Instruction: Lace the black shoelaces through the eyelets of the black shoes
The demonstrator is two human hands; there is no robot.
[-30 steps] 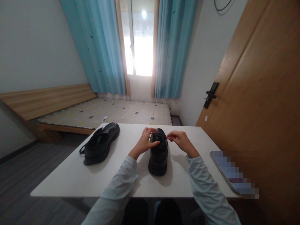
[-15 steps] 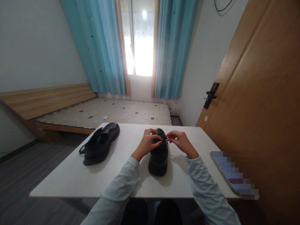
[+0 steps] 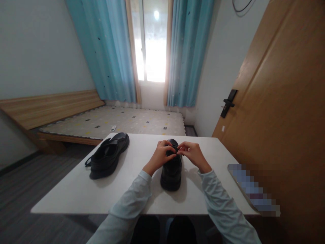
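A black shoe (image 3: 171, 178) stands on the white table (image 3: 76, 198) in front of me, its heel toward me and its toe pointing to the window. My left hand (image 3: 161, 155) comes over the shoe's left side, thumb and fingers pinched at the lacing. From the right, my right hand (image 3: 193, 152) pinches the dark shoelace, fingertips almost meeting those of the left. The lace itself is thin, black on black, and mostly hidden by my fingers. To the left lies a second black shoe (image 3: 105, 162), tilted toe away, with a loop at its heel and neither hand on it.
A flat blurred item (image 3: 250, 189) lies along the table's right edge. Beyond the table is a bed (image 3: 134, 125) with a small white remote (image 3: 113, 128) on it. A wooden door (image 3: 284, 112) stands close on the right.
My right hand has shifted slightly left, bringing its fingertips closer to my left hand over the lacing. The left hand and both shoes stay about where they were.
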